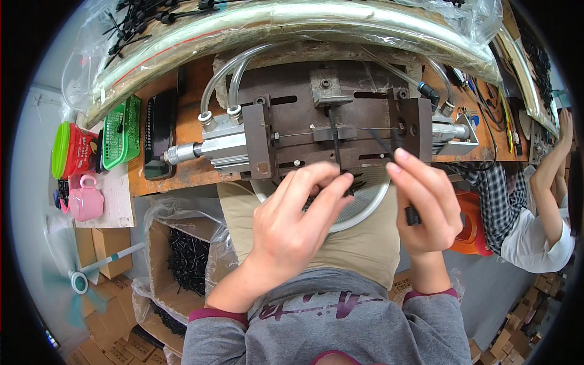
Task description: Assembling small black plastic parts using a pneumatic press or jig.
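Observation:
In front of me on the bench sits a dark metal fixture (298, 118) with a small grey block at its centre. A thin black rod (334, 135) stands across that block, its near end by the fingertips of my left hand (283, 222), which are pinched together on it. My right hand (431, 210), to the right of the fixture's near edge, is closed round a slender black rod with a thick end (381, 141); the thin end points toward the fixture. Below both hands a pale round basin (384, 198) on my lap holds more black pieces, partly hidden by my left hand.
Air cylinders (225, 152) with clear hoses flank the fixture. A long plastic-wrapped roll (292, 18) lies behind it. To the left are a black phone (160, 134), a green basket (121, 131), a pink cup (87, 201) and a carton of black parts (187, 258). A person (535, 219) sits right.

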{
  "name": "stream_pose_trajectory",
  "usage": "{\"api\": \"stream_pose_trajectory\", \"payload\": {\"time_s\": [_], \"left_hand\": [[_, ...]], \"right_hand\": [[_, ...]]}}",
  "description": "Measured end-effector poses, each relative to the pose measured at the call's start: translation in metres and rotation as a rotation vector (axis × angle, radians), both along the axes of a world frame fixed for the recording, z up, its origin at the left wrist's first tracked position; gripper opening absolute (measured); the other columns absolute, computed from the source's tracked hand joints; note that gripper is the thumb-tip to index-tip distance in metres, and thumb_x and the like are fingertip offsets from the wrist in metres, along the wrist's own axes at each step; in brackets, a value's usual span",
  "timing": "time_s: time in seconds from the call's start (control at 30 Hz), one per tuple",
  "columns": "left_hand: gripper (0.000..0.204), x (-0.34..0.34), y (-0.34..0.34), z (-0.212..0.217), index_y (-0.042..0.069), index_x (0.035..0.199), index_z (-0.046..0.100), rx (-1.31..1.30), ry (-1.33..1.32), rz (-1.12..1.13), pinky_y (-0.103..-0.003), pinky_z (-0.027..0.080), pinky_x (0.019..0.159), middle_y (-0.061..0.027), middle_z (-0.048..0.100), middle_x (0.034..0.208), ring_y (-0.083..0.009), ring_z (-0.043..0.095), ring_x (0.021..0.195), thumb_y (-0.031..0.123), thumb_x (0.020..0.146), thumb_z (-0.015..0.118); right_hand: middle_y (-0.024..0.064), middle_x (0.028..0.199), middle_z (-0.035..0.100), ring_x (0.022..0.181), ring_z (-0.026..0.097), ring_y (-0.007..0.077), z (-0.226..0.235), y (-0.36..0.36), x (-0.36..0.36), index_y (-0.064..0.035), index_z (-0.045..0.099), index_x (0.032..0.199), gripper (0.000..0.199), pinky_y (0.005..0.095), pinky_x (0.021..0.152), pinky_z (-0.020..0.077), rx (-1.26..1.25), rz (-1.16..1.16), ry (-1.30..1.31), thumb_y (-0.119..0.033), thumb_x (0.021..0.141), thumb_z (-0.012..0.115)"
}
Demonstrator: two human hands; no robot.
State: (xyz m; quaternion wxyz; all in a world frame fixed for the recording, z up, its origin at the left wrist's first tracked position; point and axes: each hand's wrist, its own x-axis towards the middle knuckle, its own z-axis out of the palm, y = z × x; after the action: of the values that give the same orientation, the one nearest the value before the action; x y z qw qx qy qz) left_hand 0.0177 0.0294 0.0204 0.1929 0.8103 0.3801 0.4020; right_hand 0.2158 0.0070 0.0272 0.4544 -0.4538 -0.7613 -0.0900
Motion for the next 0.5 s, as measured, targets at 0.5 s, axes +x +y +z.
{"api": "stream_pose_trajectory", "payload": {"time_s": [0.5], "left_hand": [[0.030,0.006,0.016,0.000,0.004,0.097,0.073,0.105,0.292,0.023,-0.027,0.053,0.063,-0.0113,0.072,0.119,-0.0188,0.068,0.069,0.011,0.070,0.083]], "right_hand": [[0.0214,0.103,0.072,0.084,0.070,0.0309,-0.020,0.000,0.002,0.0048,0.065,0.106,0.034,0.0358,0.070,0.0564,0.057,0.014,0.122,0.014,0.073,0.070]]}}
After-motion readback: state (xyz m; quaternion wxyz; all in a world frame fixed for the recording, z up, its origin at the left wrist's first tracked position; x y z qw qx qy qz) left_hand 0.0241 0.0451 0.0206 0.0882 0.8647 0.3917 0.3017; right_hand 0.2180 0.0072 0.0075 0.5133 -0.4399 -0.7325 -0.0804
